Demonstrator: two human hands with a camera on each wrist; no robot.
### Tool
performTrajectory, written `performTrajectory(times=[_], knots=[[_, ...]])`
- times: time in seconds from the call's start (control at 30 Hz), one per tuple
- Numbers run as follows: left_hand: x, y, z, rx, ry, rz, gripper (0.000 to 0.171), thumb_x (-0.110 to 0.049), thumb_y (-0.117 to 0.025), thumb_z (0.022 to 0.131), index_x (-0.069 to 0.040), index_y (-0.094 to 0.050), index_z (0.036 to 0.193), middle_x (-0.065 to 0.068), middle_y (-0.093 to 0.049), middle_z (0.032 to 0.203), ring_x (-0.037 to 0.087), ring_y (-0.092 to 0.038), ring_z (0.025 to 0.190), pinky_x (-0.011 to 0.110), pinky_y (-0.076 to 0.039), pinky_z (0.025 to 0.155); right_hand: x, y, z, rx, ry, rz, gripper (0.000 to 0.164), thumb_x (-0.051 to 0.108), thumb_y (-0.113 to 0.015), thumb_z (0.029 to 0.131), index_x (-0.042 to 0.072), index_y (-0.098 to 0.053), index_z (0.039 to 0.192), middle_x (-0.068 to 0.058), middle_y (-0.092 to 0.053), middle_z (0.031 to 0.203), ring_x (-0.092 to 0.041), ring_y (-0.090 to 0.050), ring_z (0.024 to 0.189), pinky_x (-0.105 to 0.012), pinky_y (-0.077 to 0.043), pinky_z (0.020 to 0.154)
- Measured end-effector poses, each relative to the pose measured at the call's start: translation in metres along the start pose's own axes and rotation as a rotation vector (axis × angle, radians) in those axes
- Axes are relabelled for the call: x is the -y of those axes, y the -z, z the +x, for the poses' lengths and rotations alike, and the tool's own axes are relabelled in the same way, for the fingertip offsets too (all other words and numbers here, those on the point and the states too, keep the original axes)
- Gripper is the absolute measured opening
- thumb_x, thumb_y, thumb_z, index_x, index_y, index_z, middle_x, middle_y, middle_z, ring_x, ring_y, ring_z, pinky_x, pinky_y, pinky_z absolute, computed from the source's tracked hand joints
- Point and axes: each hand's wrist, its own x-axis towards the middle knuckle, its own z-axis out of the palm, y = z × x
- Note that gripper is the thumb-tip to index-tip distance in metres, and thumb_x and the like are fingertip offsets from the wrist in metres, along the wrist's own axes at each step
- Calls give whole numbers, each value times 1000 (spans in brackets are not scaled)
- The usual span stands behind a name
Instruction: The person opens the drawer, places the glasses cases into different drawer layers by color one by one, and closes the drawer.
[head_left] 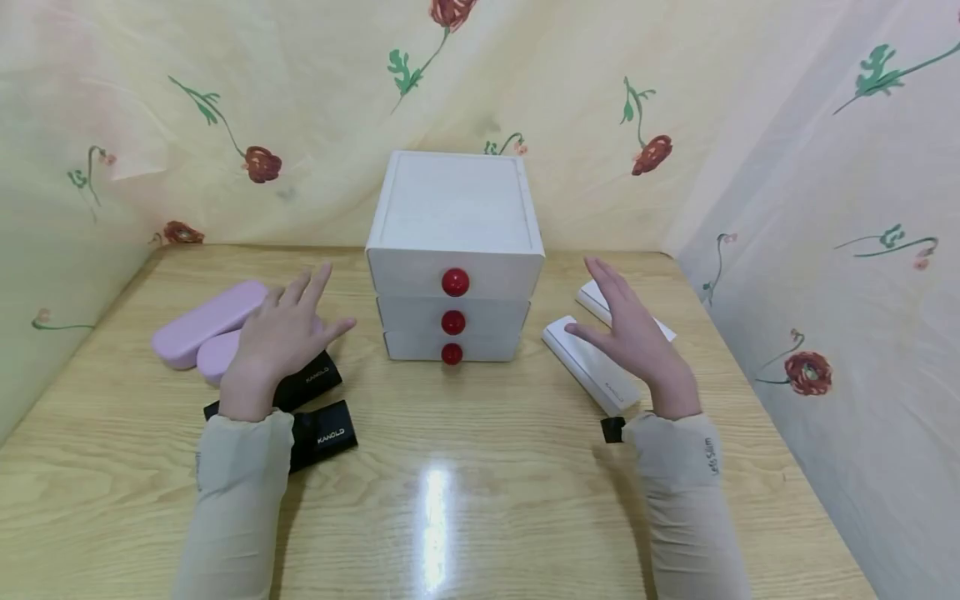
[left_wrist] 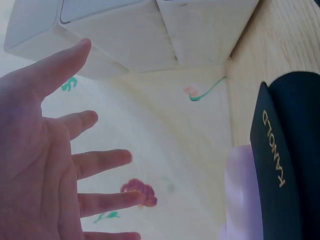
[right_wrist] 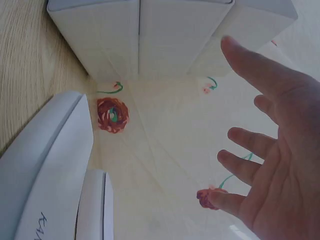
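Note:
My left hand hovers with fingers spread over purple cases and black cases, holding nothing. One purple case lies at the far left, a second purple case beside it, partly hidden by the hand. Below them are a black case and a nearer black case, both lettered KANOLD. On the other side, my right hand is held up, fingers extended, above a white case and another white case behind it. Its palm is bare in the right wrist view.
A white three-drawer box with red round knobs stands at the back middle of the wooden table, its drawers closed. Flower-printed cloth hangs behind and along the sides. A small black piece shows by the right cuff.

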Motion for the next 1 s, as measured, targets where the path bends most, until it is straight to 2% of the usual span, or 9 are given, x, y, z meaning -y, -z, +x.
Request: performTrajectory(times=[0.1, 0.27, 0.4, 0.5, 0.7, 0.83, 1.0], knots=[[-2, 2, 0, 8, -6, -15, 83, -64, -36, 96, -26, 6, 156, 25, -22, 158, 58, -24, 136, 73, -32, 101, 7, -1, 2, -59, 29, 0, 89, 27, -71, 89, 15, -14, 157, -13, -18, 162, -36, -18, 149, -60, -22, 116], [-7, 7, -2, 31, -26, -54, 79, -59, -37, 99, -23, 3, 157, 31, -28, 153, 57, -34, 132, 71, -39, 95, 18, -3, 5, -111, 92, 72, 83, 22, -70, 90, 14, -19, 156, -14, -25, 160, -35, -23, 147, -58, -22, 117], [-11, 10, -4, 64, -69, -104, 76, -60, -34, 99, -17, -11, 157, 28, -28, 155, 50, -34, 136, 68, -39, 98, 26, -5, 9, -149, 150, 142, 79, 19, -68, 91, 16, -22, 155, -14, -30, 158, -35, -29, 144, -57, -25, 116], [-14, 12, -7, 65, -90, -120, 75, -61, -34, 98, -11, -26, 154, 24, -34, 153, 45, -39, 136, 64, -41, 101, 33, -5, 14, -168, 188, 180, 76, 21, -68, 92, 19, -24, 155, -11, -34, 156, -33, -33, 143, -56, -27, 115], [-16, 15, -13, 44, -104, -115, 68, -60, -37, 98, -8, -50, 139, 17, -57, 136, 34, -61, 112, 52, -50, 86, 46, -4, 23, -178, 233, 193, 73, 24, -69, 91, 19, -30, 153, -5, -35, 157, -28, -36, 142, -53, -31, 114], [-19, 15, -15, 44, -150, -161, 62, -58, -40, 98, -8, -56, 132, 15, -64, 126, 30, -64, 106, 50, -50, 87, 49, -4, 29, -183, 255, 210, 72, 19, -69, 90, 16, -32, 152, -4, -36, 156, -27, -36, 143, -53, -32, 115], [-24, 13, -17, 44, -195, -210, 52, -50, -45, 100, -8, -59, 128, 11, -69, 117, 27, -67, 101, 47, -53, 87, 50, -6, 34, -184, 256, 278, 68, 11, -68, 90, 16, -36, 150, -5, -38, 155, -28, -36, 142, -57, -32, 114]])
